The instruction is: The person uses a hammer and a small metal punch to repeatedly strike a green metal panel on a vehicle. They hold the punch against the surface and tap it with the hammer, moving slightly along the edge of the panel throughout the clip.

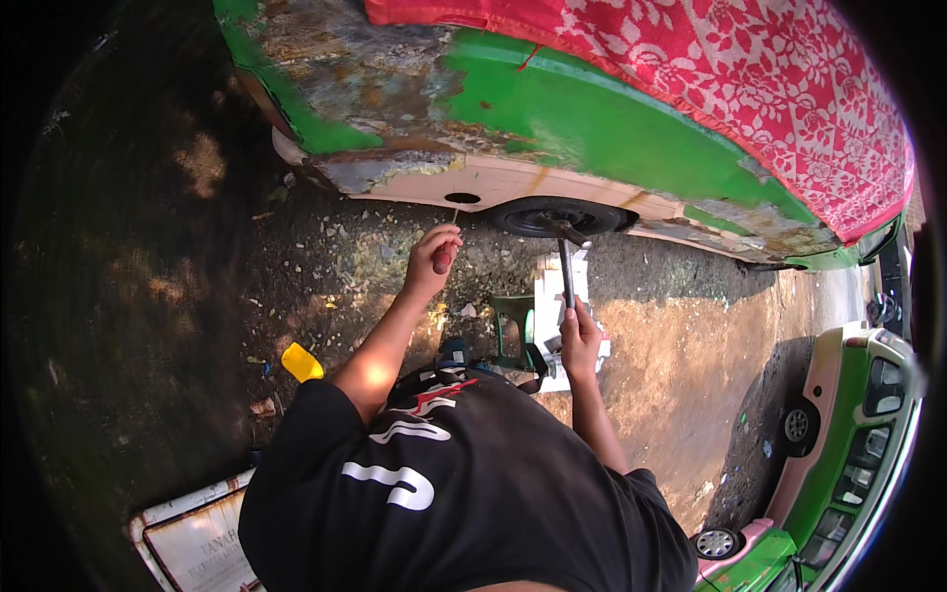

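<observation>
My left hand (430, 252) is closed around the red handle of a screwdriver (443, 261). Its thin shaft points up at the pale lower body panel (414, 184) of a green vehicle, just below a dark round hole (462, 198). Whether the tip touches the metal, I cannot tell. A hammer (565, 268) is gripped by its handle in my right hand (580, 340), with its head up in front of the vehicle's wheel (552, 217). Worn, brownish patches (345, 69) break up the green paint at the left.
A red and white floral cloth (750, 89) drapes over the vehicle. Below me are a green plastic stool (513, 321) and white sheets (548, 286). A yellow piece (301, 362) lies on the ground at left, near a framed sign board (197, 543). Another green vehicle (853, 464) stands at right.
</observation>
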Motion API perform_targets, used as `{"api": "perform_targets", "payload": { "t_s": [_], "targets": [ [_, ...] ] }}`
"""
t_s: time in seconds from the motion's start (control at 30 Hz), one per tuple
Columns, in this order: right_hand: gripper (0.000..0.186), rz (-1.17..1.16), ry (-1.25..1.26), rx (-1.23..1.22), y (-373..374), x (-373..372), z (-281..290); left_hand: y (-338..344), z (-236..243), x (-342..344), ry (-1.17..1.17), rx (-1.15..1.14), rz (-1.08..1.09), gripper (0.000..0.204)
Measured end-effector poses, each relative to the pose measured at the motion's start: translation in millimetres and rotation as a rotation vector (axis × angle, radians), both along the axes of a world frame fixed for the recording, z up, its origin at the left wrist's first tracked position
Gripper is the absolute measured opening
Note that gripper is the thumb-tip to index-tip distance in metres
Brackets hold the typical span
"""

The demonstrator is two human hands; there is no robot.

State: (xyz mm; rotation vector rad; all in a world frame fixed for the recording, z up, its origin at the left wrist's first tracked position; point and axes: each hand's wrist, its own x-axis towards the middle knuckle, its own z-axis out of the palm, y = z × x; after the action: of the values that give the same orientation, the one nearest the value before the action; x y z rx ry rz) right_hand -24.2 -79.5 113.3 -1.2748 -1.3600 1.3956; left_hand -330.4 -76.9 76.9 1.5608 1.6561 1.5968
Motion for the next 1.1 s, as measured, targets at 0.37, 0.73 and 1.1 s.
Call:
{"api": "perform_targets", "payload": {
  "t_s": [0.37, 0.73, 1.1],
  "targets": [
    [0.041, 0.059, -0.024, -0.011, -13.5, 10.5, -8.3, -57.5, 16.2, 0.7, 0.05, -0.027, 0.121, 0.014],
    [0.04, 0.082, -0.031, -0.02, -7.3, -23.5, -12.9, -31.8, -10.3, -48.1, 0.045, 0.007, 0.051, 0.019],
    [0.041, -0.061, -0.133, -0.089, 49.8, -129.9, 16.6, 85.2, -45.4, -128.8, -0.147, -0.101, -0.29, 0.019]
  ]
}}
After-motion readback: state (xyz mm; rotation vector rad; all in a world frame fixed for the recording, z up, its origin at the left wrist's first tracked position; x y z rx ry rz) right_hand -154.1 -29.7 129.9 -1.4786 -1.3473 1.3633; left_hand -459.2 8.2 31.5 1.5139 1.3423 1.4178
